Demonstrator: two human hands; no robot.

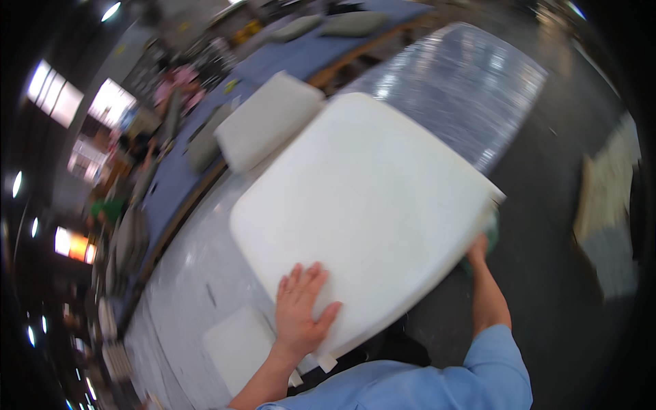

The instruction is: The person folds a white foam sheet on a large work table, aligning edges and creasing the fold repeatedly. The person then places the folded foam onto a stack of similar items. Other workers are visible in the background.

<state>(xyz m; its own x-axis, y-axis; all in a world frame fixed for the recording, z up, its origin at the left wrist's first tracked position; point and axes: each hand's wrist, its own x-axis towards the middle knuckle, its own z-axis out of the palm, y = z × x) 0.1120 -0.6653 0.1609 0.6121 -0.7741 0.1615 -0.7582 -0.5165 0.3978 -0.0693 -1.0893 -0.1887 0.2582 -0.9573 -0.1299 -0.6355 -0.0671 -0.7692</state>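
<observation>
A large white cushion-shaped pad with rounded corners, looking like foam, fills the middle of the view. My left hand lies on its near left part, fingers stretched out and palm down. At the pad's right edge is my right hand, its fingers mostly hidden by the edge and blurred. A greenish, partly see-through thing shows right beside that hand; its kind is unclear. I cannot tell whether the right hand grips it or the pad.
Under the pad, a plastic-covered table bears a smaller white pad and a grey-white cushion. Beyond stands a film-wrapped stack. A long blue-topped table with cushions runs along the left, people behind it. Pale sheets lie at right.
</observation>
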